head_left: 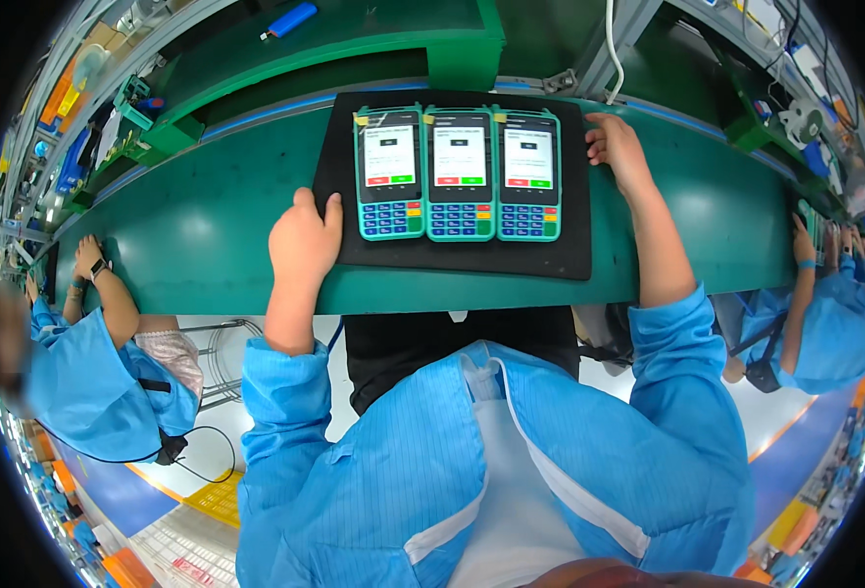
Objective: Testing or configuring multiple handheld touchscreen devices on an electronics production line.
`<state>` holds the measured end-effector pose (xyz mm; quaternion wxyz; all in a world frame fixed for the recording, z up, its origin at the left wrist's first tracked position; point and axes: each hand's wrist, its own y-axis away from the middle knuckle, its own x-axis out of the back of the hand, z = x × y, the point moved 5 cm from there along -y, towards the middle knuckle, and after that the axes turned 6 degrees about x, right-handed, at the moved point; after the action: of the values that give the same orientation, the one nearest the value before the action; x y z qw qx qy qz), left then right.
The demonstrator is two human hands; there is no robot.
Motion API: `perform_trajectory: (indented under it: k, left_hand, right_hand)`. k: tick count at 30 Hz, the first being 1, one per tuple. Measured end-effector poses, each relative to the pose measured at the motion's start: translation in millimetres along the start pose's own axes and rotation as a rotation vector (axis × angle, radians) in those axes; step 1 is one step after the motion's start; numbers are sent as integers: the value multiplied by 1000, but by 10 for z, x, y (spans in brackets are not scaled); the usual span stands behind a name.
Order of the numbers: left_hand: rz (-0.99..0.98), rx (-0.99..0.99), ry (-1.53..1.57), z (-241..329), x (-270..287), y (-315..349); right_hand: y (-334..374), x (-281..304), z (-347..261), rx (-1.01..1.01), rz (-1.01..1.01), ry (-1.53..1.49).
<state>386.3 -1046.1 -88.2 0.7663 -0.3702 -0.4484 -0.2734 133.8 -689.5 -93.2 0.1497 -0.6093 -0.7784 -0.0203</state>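
Note:
Three teal card payment terminals, the left one (390,174), the middle one (460,176) and the right one (528,178), lie face up side by side on a black mat (471,257). Their screens are lit, white with a red and a green button, above blue keypads. My left hand (305,238) rests at the mat's left edge, thumb raised; its other fingers are mostly hidden. Beyond the mat's upper right side, my right hand (618,149) lies with loosely bent, parted fingers and nothing in them. Its fingertips come close to the mat's edge; contact is unclear.
The mat lies on a green workbench (207,225). Behind it runs a raised green shelf (354,49) bearing a blue object (290,20). A white cable (611,49) hangs at the back. Co-workers in blue sit at left (99,382) and right (829,333).

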Motion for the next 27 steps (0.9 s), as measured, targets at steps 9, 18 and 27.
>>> perform_trajectory:
  k: [9, 18, 27]
  left_hand:
    - [-86, -234, -274, -9, 19, -45]
    - [-336, -439, 880, 494, -123, -785]
    - [-361, -613, 732, 615, -215, -552]
  right_hand:
    - [-227, -61, -45, -111, -67, 275]
    - [-80, -184, -294, 418, 170, 727]
    - [471, -636, -668, 646, -382, 328]
